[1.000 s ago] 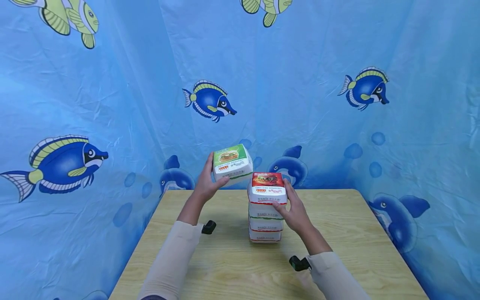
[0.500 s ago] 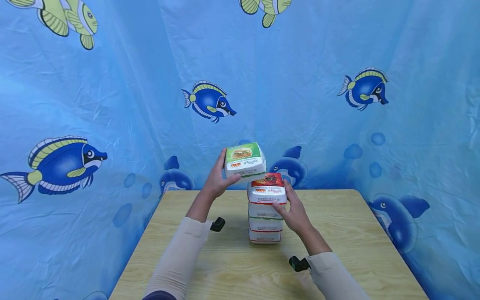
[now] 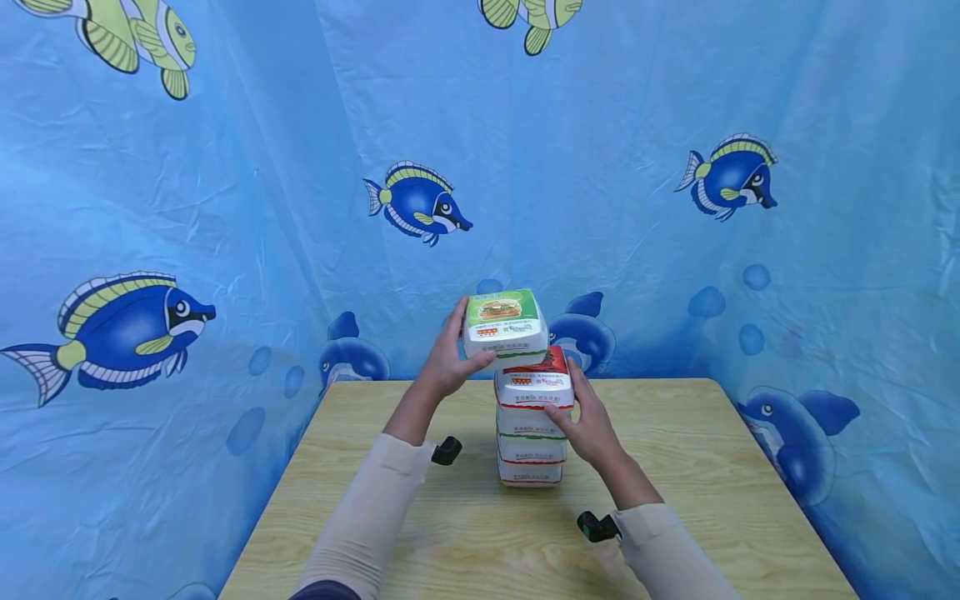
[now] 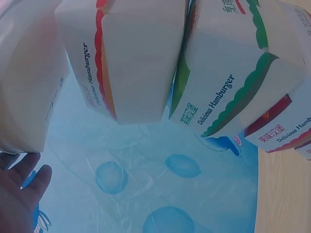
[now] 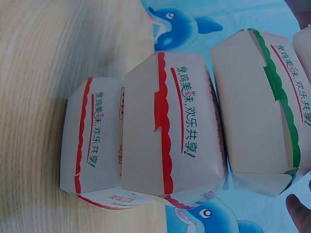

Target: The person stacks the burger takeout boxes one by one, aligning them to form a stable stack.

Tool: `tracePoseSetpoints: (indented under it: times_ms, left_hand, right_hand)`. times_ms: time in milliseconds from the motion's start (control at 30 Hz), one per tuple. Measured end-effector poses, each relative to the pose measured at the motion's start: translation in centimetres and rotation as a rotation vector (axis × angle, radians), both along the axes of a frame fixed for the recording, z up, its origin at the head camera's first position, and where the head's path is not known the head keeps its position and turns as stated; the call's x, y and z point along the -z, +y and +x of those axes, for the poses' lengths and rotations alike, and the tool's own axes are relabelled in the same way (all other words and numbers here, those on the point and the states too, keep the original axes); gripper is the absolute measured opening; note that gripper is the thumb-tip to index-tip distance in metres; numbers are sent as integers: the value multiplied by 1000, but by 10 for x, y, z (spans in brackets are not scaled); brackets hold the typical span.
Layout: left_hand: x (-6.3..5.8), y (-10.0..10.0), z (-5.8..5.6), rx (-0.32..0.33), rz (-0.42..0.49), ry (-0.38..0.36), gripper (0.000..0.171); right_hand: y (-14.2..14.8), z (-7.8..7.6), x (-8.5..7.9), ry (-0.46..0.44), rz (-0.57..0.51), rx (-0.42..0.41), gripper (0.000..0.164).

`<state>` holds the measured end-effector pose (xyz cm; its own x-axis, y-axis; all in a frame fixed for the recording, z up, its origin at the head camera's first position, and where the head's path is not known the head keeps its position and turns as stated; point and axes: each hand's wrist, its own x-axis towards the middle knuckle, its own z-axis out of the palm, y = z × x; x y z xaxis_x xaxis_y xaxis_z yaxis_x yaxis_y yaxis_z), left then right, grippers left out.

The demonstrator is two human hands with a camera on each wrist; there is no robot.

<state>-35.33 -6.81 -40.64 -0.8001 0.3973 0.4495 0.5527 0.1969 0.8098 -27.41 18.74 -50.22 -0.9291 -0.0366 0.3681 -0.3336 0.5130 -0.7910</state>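
Observation:
In the head view, my left hand (image 3: 447, 360) grips the left side of a white hamburger box with a green top (image 3: 506, 329). It overlaps the back of a red-topped hamburger box (image 3: 534, 390), which crowns an upright stack of several boxes. My right hand (image 3: 588, 417) holds that red-topped box at its right side, thumb on the front face. Lower in the stack, a green-edged box (image 5: 257, 111) and red-edged boxes (image 5: 180, 126) show in the right wrist view. The left wrist view has the fingers (image 4: 41, 179) of my left hand under the lifted box (image 4: 29, 82).
The stack stands on a light wooden table (image 3: 645, 467), whose far edge lies behind it. A blue curtain (image 3: 570, 183) printed with fish and dolphins surrounds the table at the back and sides. Black wrist cameras (image 3: 447, 451) sit at both cuffs.
My left hand has moved right with the green-topped box, from left of the stack to over its top, and the box has levelled out. The right hand and the stack have stayed put.

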Motion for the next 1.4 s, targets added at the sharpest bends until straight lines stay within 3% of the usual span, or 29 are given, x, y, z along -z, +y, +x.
tracePoseSetpoints:
  times_ms: [200, 567, 1000, 1400]
  left_hand:
    - [-1, 7, 5, 2, -9, 17, 109]
    - [3, 15, 11, -65, -60, 30, 107]
    - [1, 23, 16, -93, -104, 55, 106]
    - [0, 35, 19, -69, -130, 70, 113]
  right_hand:
    - [-1, 0, 0, 7, -9, 0, 87]
    - [-1, 0, 2, 31, -5, -3, 87]
    - [-1, -2, 4, 54, -32, -22, 86]
    - [1, -5, 3, 95, -44, -46, 75]
